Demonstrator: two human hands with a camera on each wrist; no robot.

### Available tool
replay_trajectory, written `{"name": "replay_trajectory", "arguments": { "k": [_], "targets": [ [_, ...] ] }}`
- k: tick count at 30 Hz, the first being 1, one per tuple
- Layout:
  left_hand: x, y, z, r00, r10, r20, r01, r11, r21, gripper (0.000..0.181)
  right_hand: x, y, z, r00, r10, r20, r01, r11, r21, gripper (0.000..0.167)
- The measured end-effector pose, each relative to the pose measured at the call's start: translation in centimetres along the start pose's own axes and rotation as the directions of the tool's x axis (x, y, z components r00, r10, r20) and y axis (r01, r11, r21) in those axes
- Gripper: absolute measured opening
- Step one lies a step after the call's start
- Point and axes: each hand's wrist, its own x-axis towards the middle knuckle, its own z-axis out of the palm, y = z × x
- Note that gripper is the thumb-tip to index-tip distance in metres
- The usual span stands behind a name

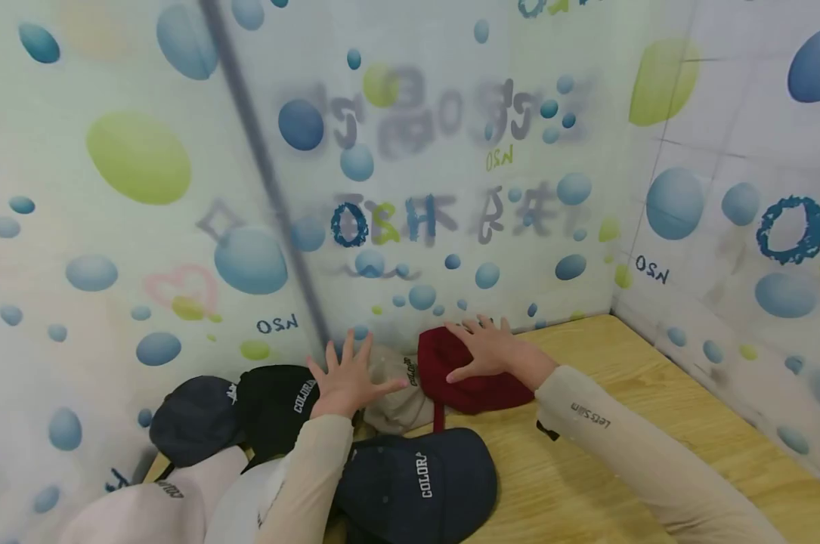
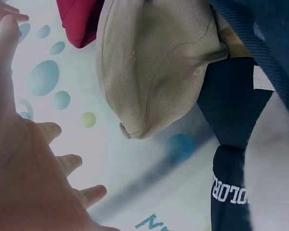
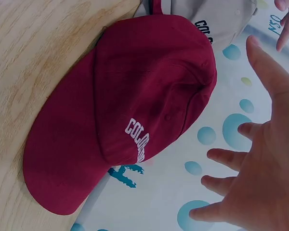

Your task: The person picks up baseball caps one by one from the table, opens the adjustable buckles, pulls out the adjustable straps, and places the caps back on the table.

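Observation:
With fingers spread, my left hand (image 1: pixel 347 381) hovers by the beige cap (image 2: pixel 156 62) and the black cap (image 1: pixel 270 408), holding nothing. My right hand (image 1: pixel 487 349) is likewise spread, above the dark red cap (image 3: pixel 149 91), and grips nothing. In the right wrist view a gap shows between that hand and the red cap, which has white lettering and its brim on the wooden table. The beige cap stands next to the red one, against the wall. Nearer to me lies a navy cap (image 1: pixel 410 483) with white letters.
Farther left are a dark grey-blue cap (image 1: pixel 195 419), a pale pink cap (image 1: pixel 144 506) and a white cap (image 1: pixel 236 506), partly behind the left sleeve. The wooden table (image 1: pixel 586 363) meets a wall (image 1: pixel 450 151) covered with a dotted, lettered sheet.

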Motion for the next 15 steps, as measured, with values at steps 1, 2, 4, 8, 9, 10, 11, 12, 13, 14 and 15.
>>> {"name": "replay_trajectory", "arguments": {
  "k": [1,2,4,8,9,10,11,12,13,14,15],
  "targets": [
    [-0.04,-0.01,0.0,1.0,0.0,0.001,0.0,1.0,0.001,0.11,0.03,-0.03,0.0,1.0,-0.002,0.001,0.002,1.0,0.002,0.102],
    [-0.08,-0.02,-0.02,1.0,0.0,0.002,0.0,1.0,0.003,0.11,0.05,-0.06,-0.01,1.0,-0.001,0.005,0.001,1.0,0.002,0.102],
    [-0.22,-0.02,-0.02,1.0,0.004,0.0,-0.004,1.0,0.002,0.109,0.04,-0.09,0.06,1.0,-0.005,0.003,0.005,1.0,0.011,0.101],
    [-0.52,-0.01,0.05,1.0,0.005,0.008,-0.005,1.0,-0.008,0.108,-0.09,-0.12,0.4,1.0,-0.021,0.001,0.021,1.0,0.019,0.099],
    [-0.58,-0.02,0.09,1.0,0.008,0.009,-0.007,1.0,-0.01,0.107,-0.11,-0.13,0.46,1.0,-0.027,0.001,0.027,0.999,0.022,0.098],
    [-0.63,-0.01,0.12,1.0,0.01,0.012,-0.01,1.0,-0.01,0.107,-0.12,-0.15,0.51,0.999,-0.033,0.003,0.033,0.999,0.025,0.098],
    [-0.66,-0.01,0.15,1.0,0.014,0.016,-0.014,1.0,-0.008,0.107,-0.13,-0.16,0.55,0.999,-0.037,0.005,0.037,0.999,0.028,0.098],
    [-0.67,0.01,0.16,1.0,0.02,0.016,-0.02,1.0,-0.006,0.106,-0.13,-0.18,0.55,0.999,-0.041,0.006,0.041,0.999,0.033,0.097],
    [-0.69,0.05,0.15,1.0,0.026,0.016,-0.026,1.0,-0.003,0.105,-0.11,-0.2,0.54,0.999,-0.046,0.004,0.046,0.998,0.037,0.096],
    [-0.68,0.08,0.15,0.999,0.036,0.013,-0.036,0.999,0.002,0.105,-0.09,-0.21,0.55,0.999,-0.047,0.006,0.047,0.998,0.041,0.095],
    [-0.67,0.12,0.13,0.999,0.042,0.015,-0.043,0.999,0.005,0.104,-0.06,-0.22,0.56,0.999,-0.047,0.007,0.047,0.998,0.045,0.094]
  ]
}}
